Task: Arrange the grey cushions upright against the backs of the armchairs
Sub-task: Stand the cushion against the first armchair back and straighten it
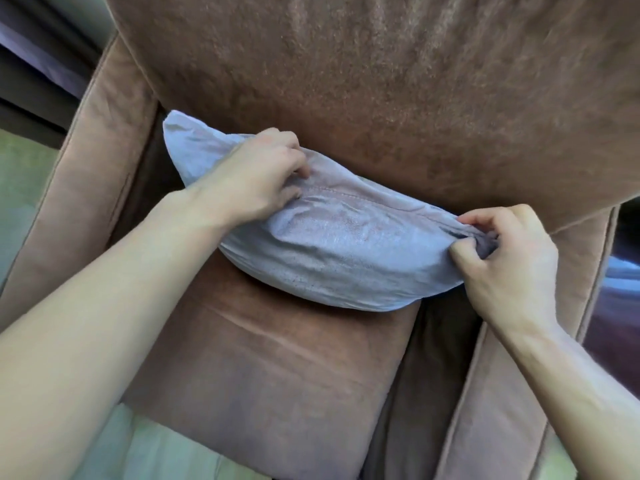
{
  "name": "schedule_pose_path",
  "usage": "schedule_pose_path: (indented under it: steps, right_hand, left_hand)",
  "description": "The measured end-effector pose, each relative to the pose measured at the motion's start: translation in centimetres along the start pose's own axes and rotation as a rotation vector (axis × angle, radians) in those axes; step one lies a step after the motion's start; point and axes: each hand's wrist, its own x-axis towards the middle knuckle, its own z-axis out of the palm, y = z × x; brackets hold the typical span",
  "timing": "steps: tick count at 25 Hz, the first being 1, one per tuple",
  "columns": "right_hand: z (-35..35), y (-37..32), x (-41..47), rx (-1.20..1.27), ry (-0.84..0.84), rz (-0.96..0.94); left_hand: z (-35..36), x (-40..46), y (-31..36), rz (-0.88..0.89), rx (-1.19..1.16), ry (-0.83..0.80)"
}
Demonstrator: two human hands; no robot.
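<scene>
A grey cushion [332,244] stands on the seat of a brown armchair [381,98], its upper edge leaning against the backrest. My left hand [256,181] pinches the cushion's top edge near its left corner. My right hand [509,258] grips the bunched fabric of the right corner. The cushion sags in the middle, and its lower edge rests on the seat cushion [270,375]. The left corner sticks up free beside the left armrest.
The armchair's left armrest [69,188] and right armrest [491,393] flank the seat. Pale greenish floor [20,188] shows to the left and below the seat front. Dark curtains or furniture sit at the upper left.
</scene>
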Motion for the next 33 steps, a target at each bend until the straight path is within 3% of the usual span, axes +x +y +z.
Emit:
schedule_pose_path:
  steps: [2,7,12,15,16,18,19,20,21,22,23,24,26,28,31,33]
  right_hand:
    - [-0.2,0.4,-0.1,0.035,0.043,-0.003]
    - [-0.4,1.3,-0.2,0.108,0.148,-0.089]
    - [-0.1,0.8,-0.2,0.105,0.145,-0.062]
    - [-0.2,-0.8,-1.2,0.024,0.290,-0.118]
    - [0.0,-1.4,-2.1,0.076,0.245,-0.224]
    - [1.3,-2.6,-4.4,0.231,-0.145,-0.430]
    - [2.3,-2.9,-5.2,0.244,-0.412,-0.476]
    - [3.3,-2.8,-5.6,0.201,-0.643,-0.476]
    - [4.4,-2.3,-5.5,0.140,-0.781,-0.457]
    - [5.2,-1.8,-5.0,0.101,-0.808,-0.427]
    - [5.6,-1.4,-4.1,0.120,-0.773,-0.362]
    - [5.6,-1.1,-3.3,0.178,-0.699,-0.251]
    - [4.8,-0.2,-1.7,0.317,-0.518,-0.027]
    - [3.5,0.2,-1.4,0.364,-0.337,0.087]
    - [2.0,-0.5,-3.2,0.398,-0.145,0.239]
    - [2.5,-2.4,-4.6,0.508,-0.233,0.235]
  left_hand:
    - [-0.2,0.2,-0.1,-0.050,0.010,0.019]
    - [-3.0,-0.6,0.0,0.030,0.051,0.173]
    - [-2.4,-1.9,0.3,-0.043,0.094,0.192]
    - [-1.1,-2.6,2.4,-0.111,0.165,0.403]
    - [-0.8,-3.3,3.6,-0.117,0.156,0.486]
    - [1.0,-5.7,6.4,0.022,0.080,0.515]
    - [2.2,-7.1,7.4,0.145,0.051,0.388]
    - [3.4,-8.3,8.1,0.237,0.040,0.152]
    - [4.2,-9.1,8.2,0.253,0.031,-0.149]
    - [4.9,-9.5,7.4,0.199,0.031,-0.429]
    - [5.0,-9.4,6.3,0.085,-0.017,-0.565]
    - [5.1,-9.1,4.9,-0.039,-0.077,-0.562]
    - [4.1,-8.8,1.9,-0.357,-0.239,-0.311]
    - [2.7,-9.4,-0.6,-0.600,-0.249,-0.015]
    - [2.3,-11.3,0.0,-0.705,-0.400,0.137]
    - [2.8,-11.1,2.5,-0.642,-0.722,0.056]
